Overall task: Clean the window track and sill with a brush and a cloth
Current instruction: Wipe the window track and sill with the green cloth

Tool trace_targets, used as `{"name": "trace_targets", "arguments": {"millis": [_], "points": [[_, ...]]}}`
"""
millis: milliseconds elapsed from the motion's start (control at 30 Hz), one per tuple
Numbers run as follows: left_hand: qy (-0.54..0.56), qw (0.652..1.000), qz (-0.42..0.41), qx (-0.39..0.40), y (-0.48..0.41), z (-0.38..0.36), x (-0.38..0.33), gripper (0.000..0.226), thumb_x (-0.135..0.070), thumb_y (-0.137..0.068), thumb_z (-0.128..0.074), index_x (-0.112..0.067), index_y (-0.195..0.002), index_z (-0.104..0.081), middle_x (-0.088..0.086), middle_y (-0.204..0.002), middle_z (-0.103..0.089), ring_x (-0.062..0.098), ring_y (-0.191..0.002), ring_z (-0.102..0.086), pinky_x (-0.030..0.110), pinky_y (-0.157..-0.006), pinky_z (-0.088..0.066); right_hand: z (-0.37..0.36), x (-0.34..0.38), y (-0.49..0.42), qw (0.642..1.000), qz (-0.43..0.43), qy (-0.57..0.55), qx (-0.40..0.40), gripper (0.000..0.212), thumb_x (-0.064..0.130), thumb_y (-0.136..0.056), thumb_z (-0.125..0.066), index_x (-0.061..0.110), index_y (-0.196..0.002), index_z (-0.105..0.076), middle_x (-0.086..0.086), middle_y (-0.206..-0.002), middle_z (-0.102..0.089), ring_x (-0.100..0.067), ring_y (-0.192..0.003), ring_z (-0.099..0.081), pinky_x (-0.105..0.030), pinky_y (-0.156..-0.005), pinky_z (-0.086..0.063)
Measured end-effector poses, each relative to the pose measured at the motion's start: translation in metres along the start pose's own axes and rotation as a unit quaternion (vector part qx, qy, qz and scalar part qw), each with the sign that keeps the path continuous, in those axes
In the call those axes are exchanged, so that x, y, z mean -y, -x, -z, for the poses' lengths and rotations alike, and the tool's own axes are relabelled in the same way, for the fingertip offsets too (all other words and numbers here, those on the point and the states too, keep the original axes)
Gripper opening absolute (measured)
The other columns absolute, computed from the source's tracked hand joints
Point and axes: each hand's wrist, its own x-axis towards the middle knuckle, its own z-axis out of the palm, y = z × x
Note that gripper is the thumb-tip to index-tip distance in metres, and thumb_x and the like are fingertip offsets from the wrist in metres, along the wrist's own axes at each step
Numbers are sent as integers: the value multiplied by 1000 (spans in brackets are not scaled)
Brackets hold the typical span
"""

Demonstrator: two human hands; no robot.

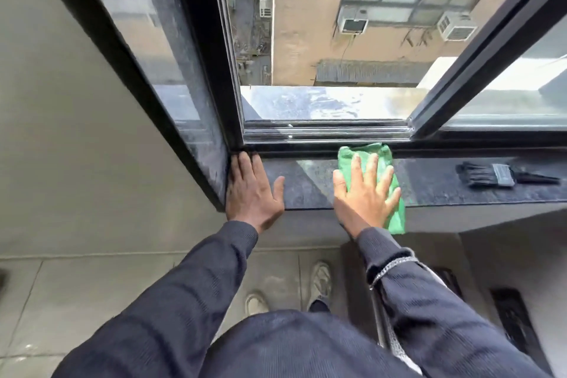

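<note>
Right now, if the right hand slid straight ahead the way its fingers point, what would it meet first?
Probably the window track. The right hand lies flat on the green cloth, fingers aimed at it across the sill; the cloth would arrive first.

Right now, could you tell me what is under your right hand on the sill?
The green cloth lies flat under the right hand, on the dark sill, one end hanging over the edge. The sill surface beneath the cloth is covered.

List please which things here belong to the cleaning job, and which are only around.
For the job:
green cloth, under the right hand
brush, lying unused on the sill
window track

Only around:
air conditioners on the building outside
shoes on the floor
</note>
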Motion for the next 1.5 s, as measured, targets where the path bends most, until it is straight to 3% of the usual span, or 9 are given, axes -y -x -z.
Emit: {"name": "trace_targets", "arguments": {"millis": [133,267,333,433,533,667,900,1233,1500], "points": [[40,999,-8,-19,-1,1,4,63,-44,-94,-36,0,-140,-36,28,-145,-34,44,-134,-33,51,-108,-36,-7,59,23,990,77,-86,80,58,54,-100,-18,38,-155,-16,3,-168,3,-29,-154,11,-57,-121,8],[110,992,0,-64,-2,3,4,59,-41,-93,-36,-1,-136,-41,25,-137,-41,42,-127,-40,49,-104,-38,17,61,18,955,152,-209,147,53,18,-99,-37,29,-151,-36,-5,-165,-21,-25,-154,-11,-42,-126,-6],[129,988,2,-79,-2,5,2,62,-43,-94,-36,0,-139,-38,25,-137,-41,42,-129,-38,49,-107,-36,33,34,12,940,142,-288,115,56,1,-93,-43,22,-145,-50,-5,-160,-35,-20,-150,-27,-28,-123,-14],[131,985,-62,-98,7,7,-26,68,-48,-95,-33,0,-144,-32,23,-145,-38,41,-142,-26,52,-117,-26,44,-17,4,963,115,-242,-4,62,-9,-84,-41,15,-140,-55,-5,-153,-46,-20,-148,-31,-36,-124,-19],[103,983,-148,-37,23,-6,-85,77,-51,-93,-28,1,-149,-25,25,-155,-29,41,-148,-16,55,-121,-14,40,-50,-10,984,153,-97,-11,56,-1,-94,-43,10,-148,-42,-7,-160,-34,-23,-152,-20,-43,-125,-15],[-73,984,-149,67,29,-35,-120,86,-60,-93,-20,-1,-154,-2,24,-163,4,42,-150,4,60,-119,4,27,-76,-27,983,185,13,3,54,19,-103,-35,9,-155,-24,-8,-166,-17,-23,-155,-8,-46,-126,-10],[-87,986,-137,25,23,-25,-62,79,-62,-91,-25,-12,-152,-26,9,-162,-26,32,-150,-18,64,-118,-4,11,-84,-32,977,209,25,-38,60,29,-98,-22,6,-153,-29,-12,-163,-25,-29,-153,-17,-50,-124,-14],[-71,997,38,-17,22,-13,-30,83,-56,-92,-24,-2,-153,-15,19,-163,-12,34,-152,-8,50,-123,-8,9,-82,-30,976,210,21,-47,61,28,-97,-25,4,-153,-29,-16,-162,-26,-32,-152,-20,-52,-123,-16],[-71,996,-41,28,45,-37,-76,81,-55,-92,-19,-5,-155,-7,13,-166,-1,29,-153,2,48,-124,-4,9,-80,-30,976,208,30,-60,63,28,-95,-25,3,-152,-29,-17,-162,-26,-33,-151,-21,-52,-123,-16]]}}
